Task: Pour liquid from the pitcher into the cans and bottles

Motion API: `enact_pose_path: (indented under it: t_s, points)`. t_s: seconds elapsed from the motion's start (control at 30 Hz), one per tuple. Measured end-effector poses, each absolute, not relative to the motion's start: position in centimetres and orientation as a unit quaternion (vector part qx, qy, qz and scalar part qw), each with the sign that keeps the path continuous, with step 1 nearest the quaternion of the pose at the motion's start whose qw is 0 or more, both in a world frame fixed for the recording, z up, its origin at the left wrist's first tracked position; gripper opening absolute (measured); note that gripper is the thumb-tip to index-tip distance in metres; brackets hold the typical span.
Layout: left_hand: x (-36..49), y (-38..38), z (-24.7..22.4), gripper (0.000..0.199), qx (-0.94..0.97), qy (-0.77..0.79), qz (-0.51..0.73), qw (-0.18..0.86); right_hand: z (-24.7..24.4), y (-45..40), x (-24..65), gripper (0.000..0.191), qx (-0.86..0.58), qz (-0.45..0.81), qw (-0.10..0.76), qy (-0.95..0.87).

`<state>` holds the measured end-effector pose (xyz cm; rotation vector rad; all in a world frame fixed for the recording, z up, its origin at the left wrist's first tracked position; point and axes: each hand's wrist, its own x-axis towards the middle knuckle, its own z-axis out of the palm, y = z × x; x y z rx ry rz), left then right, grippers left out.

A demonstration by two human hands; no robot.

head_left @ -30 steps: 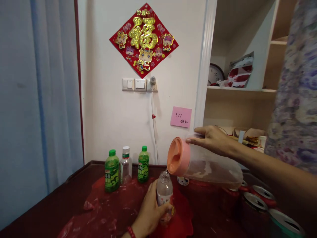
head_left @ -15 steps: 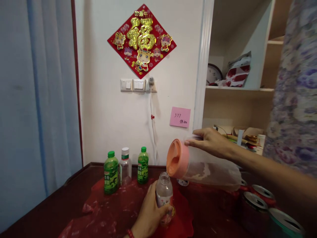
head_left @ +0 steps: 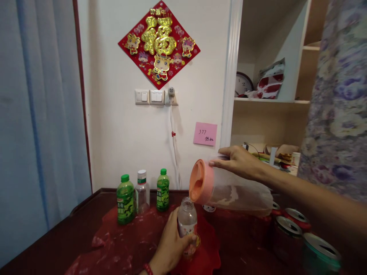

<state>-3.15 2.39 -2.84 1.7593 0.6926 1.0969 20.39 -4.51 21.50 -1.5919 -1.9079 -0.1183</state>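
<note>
My left hand [head_left: 171, 244] is wrapped round a small clear bottle [head_left: 187, 225] with a printed label, its mouth uncapped, upright on the table. In my right hand [head_left: 239, 162] is the handle of a clear plastic pitcher [head_left: 243, 194] with an orange lid [head_left: 202, 181]. The pitcher lies tilted almost on its side, its lid edge right at the bottle's mouth. Some liquid shows along the pitcher's lower side. Whether a stream runs into the bottle is too fine to make out.
Left on the dark red table stand two green-capped bottles [head_left: 125, 200] [head_left: 163, 191] and a clear white-capped bottle [head_left: 142, 194]. Crumpled red plastic [head_left: 114, 240] covers part of the tabletop. Several opened drink cans [head_left: 321, 252] stand at the right, under my right forearm. A wall rises behind.
The whole view has shifted slightly, so everything sits a little further left. Both hands keep their holds, and the pitcher stays tilted at the bottle's mouth.
</note>
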Motion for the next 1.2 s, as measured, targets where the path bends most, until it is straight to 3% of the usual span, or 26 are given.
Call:
enact_pose_path:
  t_s: [1.2]
  points:
    - [-3.22,2.56,-2.76,0.078,0.717,0.296,0.441,0.452,20.87,-4.44,20.76,0.06,-0.602,-0.023,0.334,-0.725]
